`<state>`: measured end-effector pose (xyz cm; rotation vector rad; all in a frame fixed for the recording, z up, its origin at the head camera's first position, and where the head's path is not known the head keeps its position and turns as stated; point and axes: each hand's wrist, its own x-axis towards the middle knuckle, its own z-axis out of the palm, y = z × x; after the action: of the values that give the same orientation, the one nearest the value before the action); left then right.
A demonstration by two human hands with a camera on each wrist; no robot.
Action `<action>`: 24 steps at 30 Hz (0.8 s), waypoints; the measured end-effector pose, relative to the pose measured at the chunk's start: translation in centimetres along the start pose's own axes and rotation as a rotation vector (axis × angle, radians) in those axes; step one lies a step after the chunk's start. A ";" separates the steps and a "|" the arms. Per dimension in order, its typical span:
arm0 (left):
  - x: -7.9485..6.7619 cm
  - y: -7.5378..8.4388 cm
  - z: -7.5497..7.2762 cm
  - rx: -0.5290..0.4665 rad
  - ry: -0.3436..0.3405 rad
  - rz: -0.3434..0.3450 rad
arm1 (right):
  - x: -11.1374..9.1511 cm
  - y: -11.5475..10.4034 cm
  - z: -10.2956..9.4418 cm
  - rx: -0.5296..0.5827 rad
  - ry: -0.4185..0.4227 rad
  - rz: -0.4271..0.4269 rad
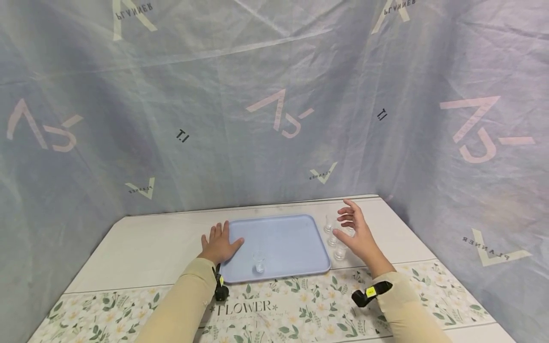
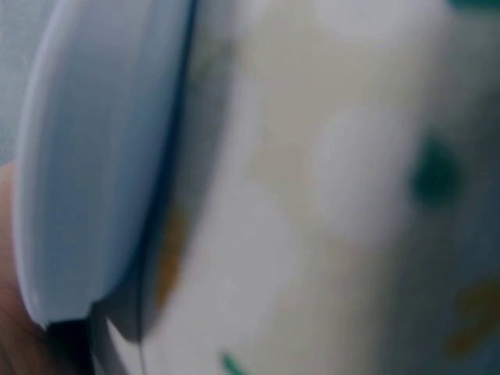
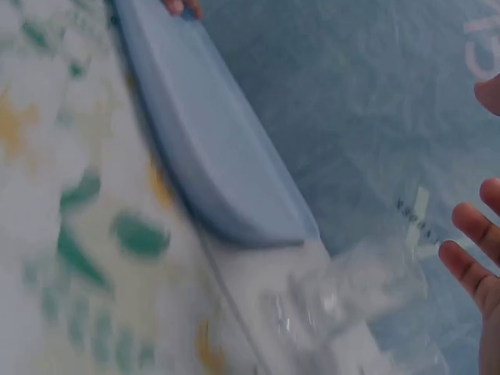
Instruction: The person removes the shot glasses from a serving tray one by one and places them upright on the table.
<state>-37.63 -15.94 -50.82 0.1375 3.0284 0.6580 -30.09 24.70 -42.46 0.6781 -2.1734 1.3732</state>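
Note:
A light blue tray (image 1: 283,240) lies on the table. My left hand (image 1: 218,246) rests at its left edge with fingers spread; the left wrist view shows the tray's rim (image 2: 94,156) close up. One small clear glass (image 1: 259,263) stands on the tray near its front left. To the right of the tray stand several similar clear glasses (image 1: 340,252). Above them hovers my right hand (image 1: 359,236), thumb and fingers apart, nothing held. In the right wrist view its fingers (image 3: 473,269) appear beside a blurred glass (image 3: 363,285), and part of the group is hidden behind the hand in the head view.
The white table (image 1: 154,252) has a flowered band (image 1: 309,309) with "FLOWER" lettering along the front. Grey-blue printed curtains (image 1: 223,109) hang behind and at both sides. Each sleeve carries a black wrist camera (image 1: 364,297).

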 end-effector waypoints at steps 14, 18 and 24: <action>-1.1 0.9 -0.8 -0.017 0.029 0.000 | 1.3 2.2 6.6 0.242 -0.146 -0.006; -1.1 0.8 -0.8 -0.014 0.025 0.001 | 1.5 1.8 8.3 0.277 -0.168 -0.016; -1.2 1.1 -1.3 -0.002 0.005 -0.014 | 1.8 1.4 10.6 0.352 -0.193 -0.025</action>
<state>-36.42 -15.59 -49.19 0.1144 3.0306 0.6616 -33.69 15.23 -46.34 0.9993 -2.0727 1.7628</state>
